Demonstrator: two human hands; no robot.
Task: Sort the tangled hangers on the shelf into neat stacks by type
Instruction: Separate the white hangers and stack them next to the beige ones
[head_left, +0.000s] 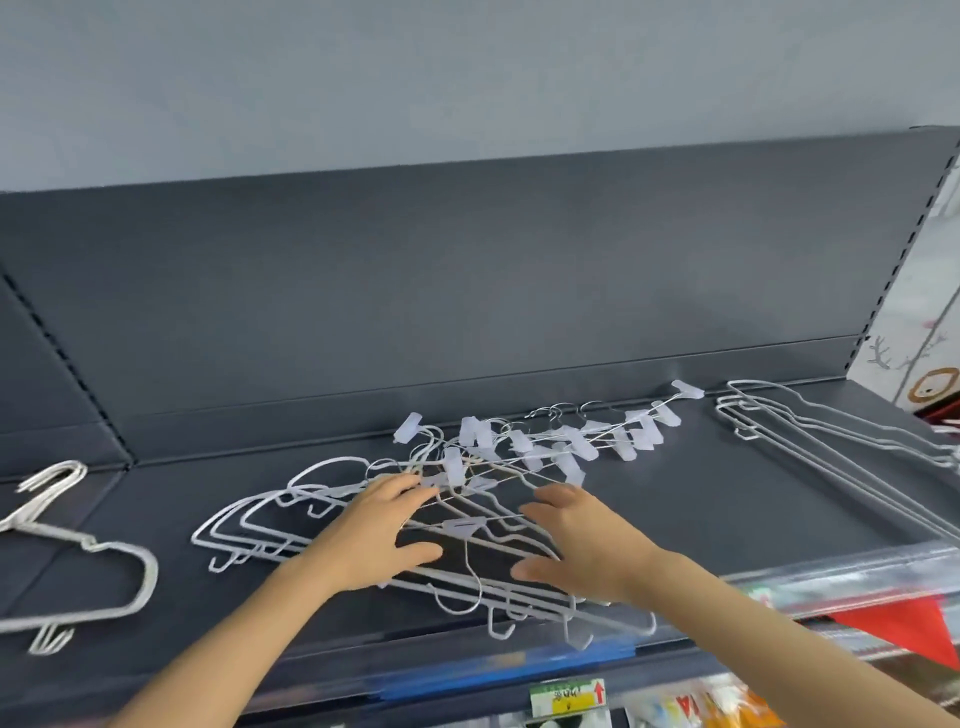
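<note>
The tangle is spread mid-shelf, its long axis left to right, under both hands. Left hand and right hand are held flat, released, equally near. Clip hangers are seen just beyond the fingertips.

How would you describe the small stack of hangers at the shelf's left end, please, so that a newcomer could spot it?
On the dark grey shelf, look to the left end, well past the left hand. A small stack of plain white hangers lies there, hooks toward the back wall. Unlike the tangled pile in the middle, it sits apart, neatly nested, with no clips.
</note>
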